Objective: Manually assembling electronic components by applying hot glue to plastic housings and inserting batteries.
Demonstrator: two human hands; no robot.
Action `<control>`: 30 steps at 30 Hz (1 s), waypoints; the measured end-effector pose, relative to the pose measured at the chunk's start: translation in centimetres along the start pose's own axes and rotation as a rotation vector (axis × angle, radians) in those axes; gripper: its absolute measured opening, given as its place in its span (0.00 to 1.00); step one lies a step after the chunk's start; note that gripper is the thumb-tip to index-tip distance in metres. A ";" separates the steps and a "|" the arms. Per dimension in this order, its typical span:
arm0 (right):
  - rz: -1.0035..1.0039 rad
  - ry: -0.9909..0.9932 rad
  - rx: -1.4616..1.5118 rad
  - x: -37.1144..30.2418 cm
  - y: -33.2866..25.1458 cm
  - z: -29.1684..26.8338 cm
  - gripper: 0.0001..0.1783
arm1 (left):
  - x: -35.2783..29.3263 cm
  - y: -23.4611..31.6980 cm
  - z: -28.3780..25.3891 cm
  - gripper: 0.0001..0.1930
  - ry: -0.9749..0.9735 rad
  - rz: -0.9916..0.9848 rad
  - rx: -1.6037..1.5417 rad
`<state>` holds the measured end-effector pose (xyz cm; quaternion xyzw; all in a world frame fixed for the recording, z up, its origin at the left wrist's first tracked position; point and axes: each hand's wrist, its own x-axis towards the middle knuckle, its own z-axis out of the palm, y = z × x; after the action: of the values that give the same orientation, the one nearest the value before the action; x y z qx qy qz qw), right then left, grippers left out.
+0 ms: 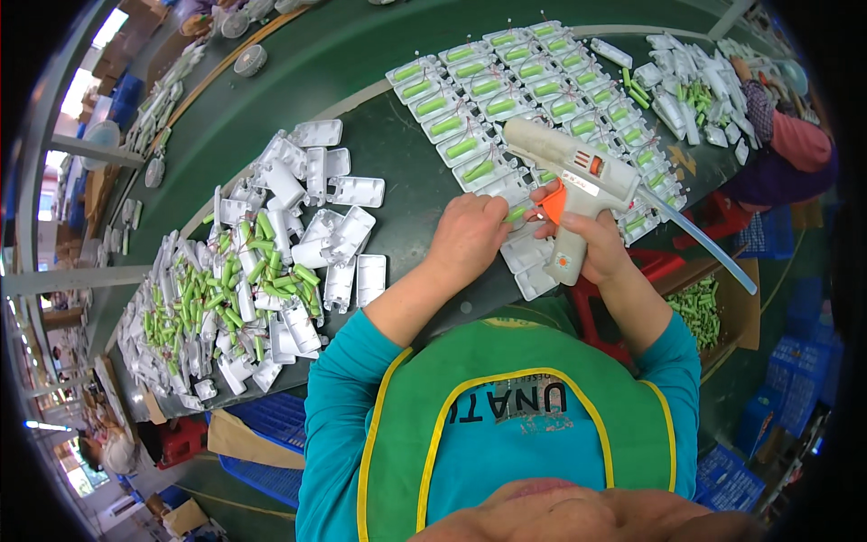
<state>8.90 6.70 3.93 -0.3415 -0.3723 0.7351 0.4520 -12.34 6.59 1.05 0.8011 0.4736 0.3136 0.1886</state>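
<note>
My right hand (591, 242) grips a grey-white hot glue gun (578, 172) by its handle, with fingers at the orange trigger. A translucent glue stick (700, 237) sticks out of its back end. My left hand (471, 237) is closed, its fingertips at a green battery cell (516, 215) in a white plastic casing just left of the gun's handle; the fingers partly hide it. Beyond both hands, rows of white casings (479, 86) lie side by side, most with a green cell and thin wires in them. Nearer me, some casings (533, 262) show no cell.
On the left, a heap of white casings (352, 233) and green wired cells (226, 289) covers the green table (397, 163). Another pile (691, 81) lies at the far right, beside a co-worker's arm (790, 135). A carton of green cells (700, 312) and red stools (655, 264) stand at the right.
</note>
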 end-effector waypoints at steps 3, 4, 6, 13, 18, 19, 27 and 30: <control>0.013 0.046 -0.049 0.2 -0.6 0.8 0.26 | 0.5 -0.8 -0.6 0.09 -0.019 -0.051 0.045; 0.014 0.044 -0.050 0.3 -0.9 0.9 0.26 | 0.6 -1.0 -0.7 0.09 -0.028 -0.104 0.032; 0.035 0.067 -0.118 0.3 -1.5 0.7 0.27 | 0.9 -1.4 -0.6 0.09 -0.029 -0.121 0.019; -0.065 0.141 -0.260 -0.1 -1.1 -1.6 0.26 | 1.3 -2.3 1.0 0.09 0.018 -0.141 0.060; -0.029 0.092 -0.258 -1.1 -2.4 -1.7 0.28 | 1.5 -2.9 2.0 0.09 0.063 -0.085 0.156; -0.028 0.091 -0.258 -1.3 -2.5 -1.6 0.28 | 1.5 -2.9 2.0 0.09 0.089 -0.073 0.164; 0.101 0.070 -0.347 -3.7 -2.3 -2.7 0.29 | 1.8 -2.9 2.2 0.08 0.133 -0.082 0.204; 0.118 0.019 -0.399 -4.0 -1.9 -3.5 0.28 | 2.0 -2.8 2.2 0.07 0.135 -0.095 0.231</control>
<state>14.08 4.42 4.53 -0.4525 -0.4857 0.6686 0.3352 -11.88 9.69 -1.57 0.7714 0.5555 0.3007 0.0774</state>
